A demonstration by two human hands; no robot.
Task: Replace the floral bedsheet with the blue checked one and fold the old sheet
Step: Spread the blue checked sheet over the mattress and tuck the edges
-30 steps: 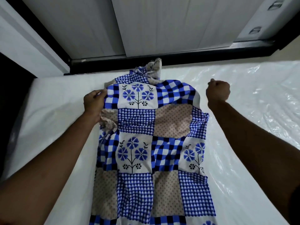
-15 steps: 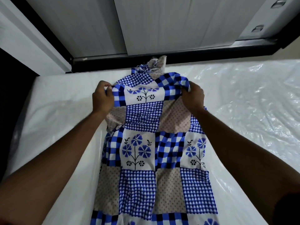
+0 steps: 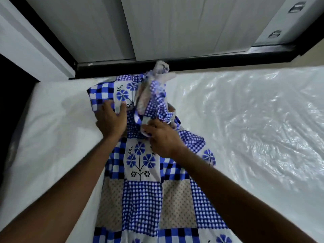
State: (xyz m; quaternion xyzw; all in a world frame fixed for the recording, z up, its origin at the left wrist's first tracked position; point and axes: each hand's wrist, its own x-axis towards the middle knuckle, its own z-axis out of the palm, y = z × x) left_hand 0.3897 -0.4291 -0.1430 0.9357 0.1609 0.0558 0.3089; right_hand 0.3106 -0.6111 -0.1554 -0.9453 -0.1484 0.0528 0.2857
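Note:
The blue checked sheet (image 3: 142, 195), patched with blue flowers and dotted beige squares, lies in a long folded strip down the middle of the bare mattress (image 3: 52, 137). Its far end is bunched and lifted into a crumpled peak near the headboard. My left hand (image 3: 112, 120) grips the sheet's upper left layer, with fingers over a flower patch. My right hand (image 3: 163, 137) pinches a fold of the bunched part just right of centre. The floral sheet is not in view.
The mattress is wrapped in shiny clear plastic (image 3: 254, 120), wrinkled on the right. A black frame edge (image 3: 175, 65) and pale grey wardrobe panels (image 3: 175, 27) stand behind the bed. A dark gap (image 3: 12, 95) runs along the left side.
Both hands moved inward and closer together on the sheet. The top end, held flat and wide before, is now gathered and tossed up into a crumpled bunch; the left flap has opened outward.

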